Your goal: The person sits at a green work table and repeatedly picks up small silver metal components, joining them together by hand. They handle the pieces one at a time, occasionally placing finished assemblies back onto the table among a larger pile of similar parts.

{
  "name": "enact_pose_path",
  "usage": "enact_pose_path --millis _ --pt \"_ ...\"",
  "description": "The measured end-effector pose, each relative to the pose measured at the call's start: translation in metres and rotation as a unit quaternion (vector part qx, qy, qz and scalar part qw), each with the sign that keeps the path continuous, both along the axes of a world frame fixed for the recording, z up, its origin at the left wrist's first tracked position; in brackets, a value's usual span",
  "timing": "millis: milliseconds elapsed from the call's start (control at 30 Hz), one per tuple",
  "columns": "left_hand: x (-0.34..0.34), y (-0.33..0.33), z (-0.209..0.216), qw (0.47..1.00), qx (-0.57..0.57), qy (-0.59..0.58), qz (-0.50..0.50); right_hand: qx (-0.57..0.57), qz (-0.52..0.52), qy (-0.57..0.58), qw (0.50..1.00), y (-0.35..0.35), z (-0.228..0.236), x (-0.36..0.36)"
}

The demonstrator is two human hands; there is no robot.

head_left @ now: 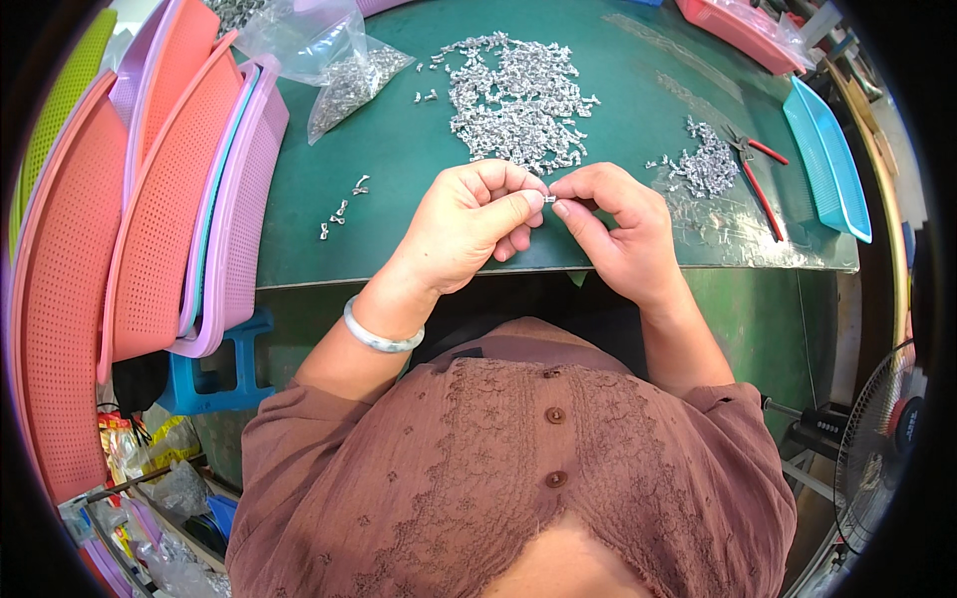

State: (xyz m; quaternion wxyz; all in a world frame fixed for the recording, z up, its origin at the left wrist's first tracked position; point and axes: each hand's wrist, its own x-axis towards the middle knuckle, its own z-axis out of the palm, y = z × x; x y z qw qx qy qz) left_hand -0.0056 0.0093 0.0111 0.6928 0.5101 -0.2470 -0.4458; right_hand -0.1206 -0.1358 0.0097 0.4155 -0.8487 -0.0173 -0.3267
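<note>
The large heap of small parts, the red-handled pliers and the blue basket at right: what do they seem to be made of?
Small parts: probably metal, silvery and shiny, with bright glints.
Pliers: dark head, likely steel; smooth red handles look plastic-coated, possibly rubber.
Blue basket: likely molded plastic, given its uniform color and perforated walls.

Seeing silver on metal bits (518, 105), green across the table (648, 110), red down plier handles (762, 199), flower-patterned brown over the blouse (478, 448)!
</note>
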Motion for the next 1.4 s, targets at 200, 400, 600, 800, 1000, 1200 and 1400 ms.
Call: enact_pose_path --millis 200,400,600,800,1000,1200,1400 --pt "0.0 0.001 -0.001 1.0 -0.004 0.002 0.001 -0.147 -0.094 -0.012 0.985 -0.011 -0.002 0.006" --pt "0.004 0.002 -0.004 0.998 -0.018 0.056 0.017 -0.24 -0.153 0.071 0.956 -0.018 -0.005 0.009" --pt "0.005 0.002 -0.001 0.997 -0.032 0.065 0.015 -0.2 -0.103 0.063 0.972 -0.023 -0.006 0.004" --pt "0.004 0.002 -0.002 0.999 -0.021 0.046 0.016 -0.203 -0.102 0.059 0.972 -0.014 -0.002 0.006" --pt "0.003 0.002 -0.001 0.999 -0.013 0.037 0.018 -0.25 -0.111 0.054 0.96 -0.012 -0.005 0.011" --pt "0.002 0.001 -0.001 0.999 -0.016 0.037 0.018 -0.171 -0.082 0.024 0.981 -0.015 -0.006 0.012" --pt "0.0 -0.002 0.0 0.999 -0.001 0.021 0.03 0.031 -0.01 0.042 0.999 -0.011 0.003 0.007"
